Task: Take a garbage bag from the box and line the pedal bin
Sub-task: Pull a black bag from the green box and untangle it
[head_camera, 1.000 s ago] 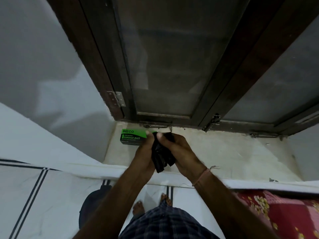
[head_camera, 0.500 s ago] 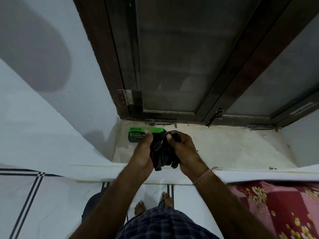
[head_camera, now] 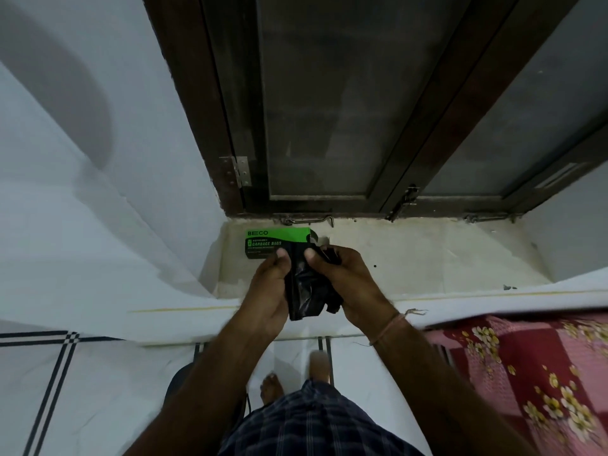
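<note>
Two hands hold one black garbage bag (head_camera: 304, 284) between them, above the front edge of a pale window sill (head_camera: 427, 258). Left hand (head_camera: 268, 291) is closed on the bag's left edge, thumb pressed on top near the upper end; right hand (head_camera: 348, 281) is closed on the bag's right side, thumb likewise on top, with crumpled folds of the bag bunched in its fingers. The bag is still folded and wrinkled, its lower end hanging free between the wrists.

One green and black box (head_camera: 273, 241), printed "GARBAGE BAGS", lies flat on the sill just behind the left hand, its right end open with a flap standing out. Whether more bags remain inside cannot be told.

Behind the sill stands a dark wooden window frame (head_camera: 197, 126) with one hinge (head_camera: 240, 171) at its lower left. One thread bracelet (head_camera: 388, 327) circles the right wrist. Below, two bare feet (head_camera: 271, 388) stand on white tiled floor (head_camera: 82, 390), beside a red floral cloth (head_camera: 526, 373). A dark rounded object (head_camera: 179, 380) shows by the left forearm, mostly hidden.
</note>
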